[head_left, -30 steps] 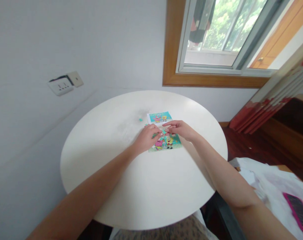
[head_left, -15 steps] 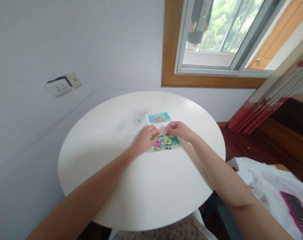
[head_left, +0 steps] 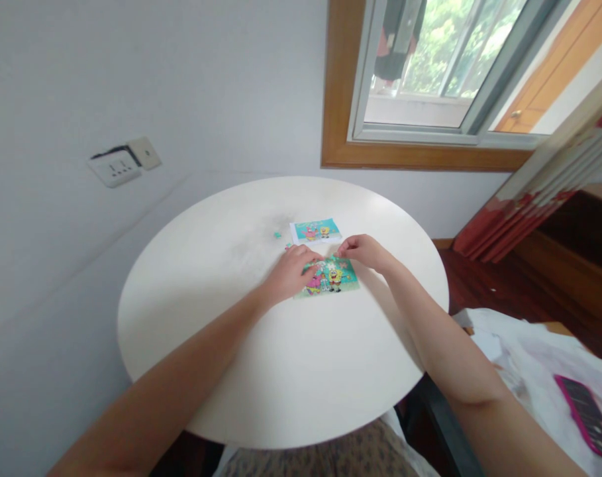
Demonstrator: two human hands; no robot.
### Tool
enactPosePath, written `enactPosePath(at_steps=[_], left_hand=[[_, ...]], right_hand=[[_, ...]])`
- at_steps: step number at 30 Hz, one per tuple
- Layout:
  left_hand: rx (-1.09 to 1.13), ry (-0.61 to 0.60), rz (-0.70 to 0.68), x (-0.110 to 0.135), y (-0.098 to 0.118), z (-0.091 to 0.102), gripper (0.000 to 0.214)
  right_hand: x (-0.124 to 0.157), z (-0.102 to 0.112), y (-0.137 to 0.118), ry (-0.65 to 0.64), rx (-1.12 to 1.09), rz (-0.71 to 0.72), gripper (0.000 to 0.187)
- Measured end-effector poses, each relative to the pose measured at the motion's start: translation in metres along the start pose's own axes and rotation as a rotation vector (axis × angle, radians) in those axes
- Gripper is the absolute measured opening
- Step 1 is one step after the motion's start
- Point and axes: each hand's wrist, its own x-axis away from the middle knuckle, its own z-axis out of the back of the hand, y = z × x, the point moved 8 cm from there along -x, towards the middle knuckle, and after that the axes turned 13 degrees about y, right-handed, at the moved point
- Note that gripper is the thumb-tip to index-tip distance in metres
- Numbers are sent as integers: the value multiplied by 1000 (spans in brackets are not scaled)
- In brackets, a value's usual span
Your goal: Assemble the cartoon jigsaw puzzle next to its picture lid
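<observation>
A jigsaw puzzle (head_left: 335,281) with pink and yellow cartoon figures on teal lies in the middle of the round white table. My left hand (head_left: 293,270) rests over its left part, fingers stretched out and lying on the pieces. At the puzzle's top right edge, my right hand (head_left: 359,250) is closed in a pinch. A small teal puzzle piece (head_left: 334,257) shows at its fingertips, partly hidden. Just behind the puzzle lies a picture card or flat box (head_left: 316,230) with the same cartoon figures. Loose puzzle pieces (head_left: 277,235) lie left of it.
The round table (head_left: 261,391) stands against a wall with a socket (head_left: 116,167). A window (head_left: 420,119) is behind it, with a red and white curtain (head_left: 522,192) at right. A phone with a pink edge (head_left: 587,414) lies on white plastic (head_left: 524,371) at lower right.
My right hand has moved slightly up and right, away from my left fingers, uncovering more of the puzzle's upper middle. My left hand has flattened a little in nearly the same place.
</observation>
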Motion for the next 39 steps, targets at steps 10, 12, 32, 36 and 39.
enactPosePath(at_steps=[10,12,32,36,39], left_hand=[[-96,-118,-76,7,4,-9,26],[-95,-125,-74,8,4,-10,26],[-99,-159,-69,8,6,-11,33],[-116,-156,-71,8,6,-10,31],[-122,-159,-68,8,5,-11,29]], right_hand=[[5,-14,-2,-32,377,69,17],[4,-15,-1,-35,398,81,17],[-1,-15,3,-74,487,178,14],[3,-13,-2,-64,507,172,17],[5,-9,-5,-47,521,161,24]])
